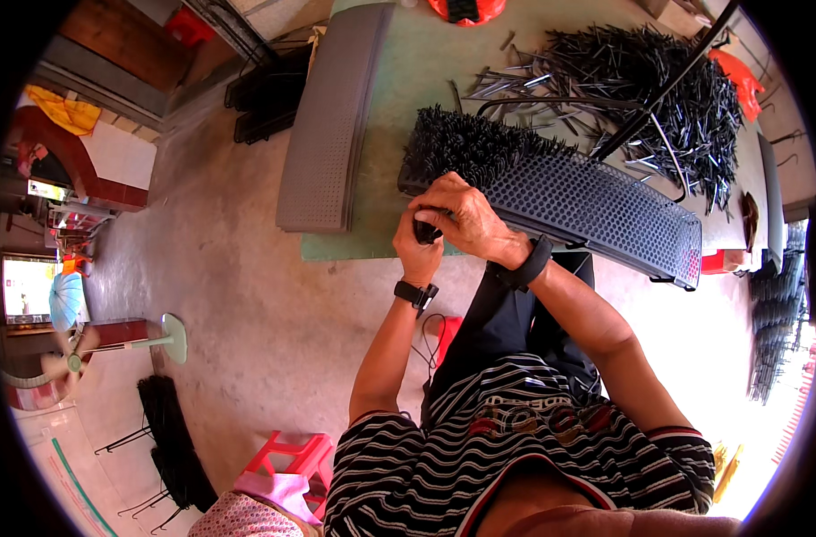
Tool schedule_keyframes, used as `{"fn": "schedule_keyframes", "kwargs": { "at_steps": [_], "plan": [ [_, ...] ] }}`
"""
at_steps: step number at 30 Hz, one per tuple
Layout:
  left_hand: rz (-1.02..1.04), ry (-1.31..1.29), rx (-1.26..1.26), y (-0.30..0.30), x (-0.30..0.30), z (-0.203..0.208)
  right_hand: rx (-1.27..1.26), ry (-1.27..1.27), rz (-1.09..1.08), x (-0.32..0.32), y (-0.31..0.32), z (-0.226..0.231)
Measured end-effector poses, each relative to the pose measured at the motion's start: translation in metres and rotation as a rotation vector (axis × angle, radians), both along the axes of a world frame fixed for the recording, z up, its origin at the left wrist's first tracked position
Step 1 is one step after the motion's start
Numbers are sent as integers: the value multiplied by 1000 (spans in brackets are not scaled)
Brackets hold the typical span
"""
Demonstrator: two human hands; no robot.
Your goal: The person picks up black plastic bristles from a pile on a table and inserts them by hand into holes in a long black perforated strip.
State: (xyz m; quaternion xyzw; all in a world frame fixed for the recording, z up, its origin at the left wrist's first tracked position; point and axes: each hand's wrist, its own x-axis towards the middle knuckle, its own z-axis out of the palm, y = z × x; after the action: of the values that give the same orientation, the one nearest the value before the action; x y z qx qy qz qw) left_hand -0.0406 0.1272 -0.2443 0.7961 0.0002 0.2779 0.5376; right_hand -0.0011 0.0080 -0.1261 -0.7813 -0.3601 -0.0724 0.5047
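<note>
Over at the desk (426,54), the left hand (417,254) and right hand (469,222) are closed together round a small dark piece (425,232), at the near side of the left end of a long dark panel (596,204), pierced with round holes and bristling there with black strips (471,148).

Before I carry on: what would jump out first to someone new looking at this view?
Probably the big heap of thin black strips sprawling over the far right of the green table. Nearer, the eye falls on the long perforated panel, its left part thick with black tufts. Just in front of its left end, the left hand and right hand meet around a small dark item.
</note>
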Motion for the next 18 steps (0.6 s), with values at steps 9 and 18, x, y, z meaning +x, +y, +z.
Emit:
{"fn": "schedule_keyframes", "kwargs": {
  "at_steps": [9, 18],
  "plan": [
    [-301, 327, -113, 7, -9, 40, 73, 107, -217, -1, -6, 8],
    [-1079, 970, -938, -12, -42, 131, 8, 855, -35, -3, -79, 55]
  ]
}}
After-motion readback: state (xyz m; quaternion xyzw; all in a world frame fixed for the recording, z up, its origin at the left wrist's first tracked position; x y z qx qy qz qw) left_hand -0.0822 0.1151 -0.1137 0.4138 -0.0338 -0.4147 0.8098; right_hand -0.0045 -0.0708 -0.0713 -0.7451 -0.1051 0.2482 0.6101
